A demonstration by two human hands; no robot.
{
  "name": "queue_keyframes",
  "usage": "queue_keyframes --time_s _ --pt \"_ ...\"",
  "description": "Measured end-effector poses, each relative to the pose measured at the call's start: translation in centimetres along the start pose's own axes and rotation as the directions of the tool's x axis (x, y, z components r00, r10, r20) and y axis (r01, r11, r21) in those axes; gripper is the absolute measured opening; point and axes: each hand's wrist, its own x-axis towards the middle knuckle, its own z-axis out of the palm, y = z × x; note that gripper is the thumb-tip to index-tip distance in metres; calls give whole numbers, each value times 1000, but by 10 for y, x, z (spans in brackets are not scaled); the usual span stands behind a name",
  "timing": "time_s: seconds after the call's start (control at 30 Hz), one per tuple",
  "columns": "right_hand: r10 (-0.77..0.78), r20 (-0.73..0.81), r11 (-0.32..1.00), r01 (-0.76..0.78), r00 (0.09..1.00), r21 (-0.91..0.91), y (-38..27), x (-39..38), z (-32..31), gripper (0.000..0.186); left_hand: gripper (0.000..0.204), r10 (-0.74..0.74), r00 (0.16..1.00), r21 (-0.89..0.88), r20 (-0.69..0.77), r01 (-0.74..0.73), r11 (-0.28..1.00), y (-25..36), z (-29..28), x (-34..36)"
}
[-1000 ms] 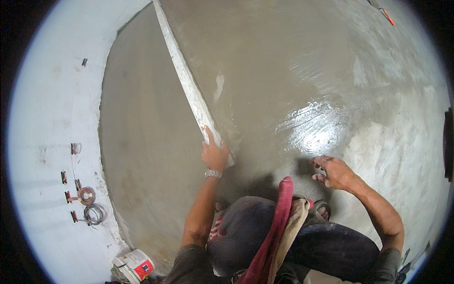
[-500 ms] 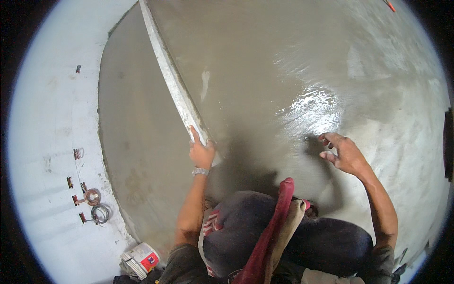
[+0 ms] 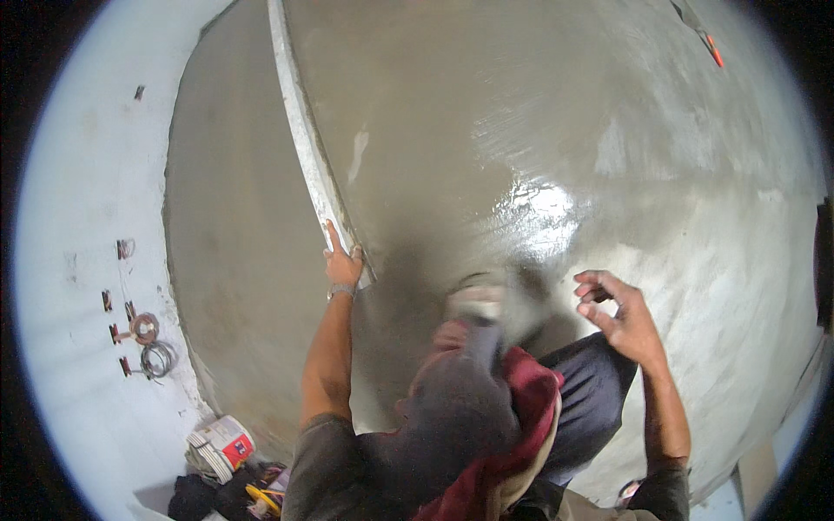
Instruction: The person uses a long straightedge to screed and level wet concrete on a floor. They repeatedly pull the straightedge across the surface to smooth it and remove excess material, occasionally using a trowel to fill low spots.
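My left hand [image 3: 344, 266] grips the near end of a long, pale, cement-smeared straightedge [image 3: 306, 139], with fingers over its top. The straightedge lies on smooth grey wet cement [image 3: 234, 226] and runs away from me to the far edge of view. My right hand [image 3: 618, 317] hangs above the cement to the right, near my bent knee. Its fingers are curled but apart from the thumb, and nothing shows between them. A blurred foot [image 3: 476, 300] is on or just over the cement between my hands.
A white wall [image 3: 78, 200] with coiled wires [image 3: 157, 359] bounds the left side. Below it are a white and red sack [image 3: 221, 445] and dark items. A tool with an orange handle [image 3: 714, 50] lies at the far right.
My leg and foot have swung forward between my hands, and the hanging red cloth has shifted. The view has turned slightly. My left hand still grips the straightedge.
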Motion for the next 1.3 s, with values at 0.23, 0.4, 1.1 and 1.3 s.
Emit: queue_keyframes --time_s 0.23,0.4,1.1,1.3 --pt "134 -24 991 -134 991 13 36 42 3 38 95 -18 996 -38 -86 15 999 17 -5 -10" --pt "215 20 976 -215 976 26 71 45 3 35 94 145 972 -19 -187 -151 988 4 -5 -12" --pt "233 51 971 -235 971 36 102 79 30 36 93 18 1000 -24 20 -18 1000 25 -11 -15" --pt "225 56 974 -226 973 4 110 79 27 36 91 78 995 -90 -58 -83 993 48 -21 -10"
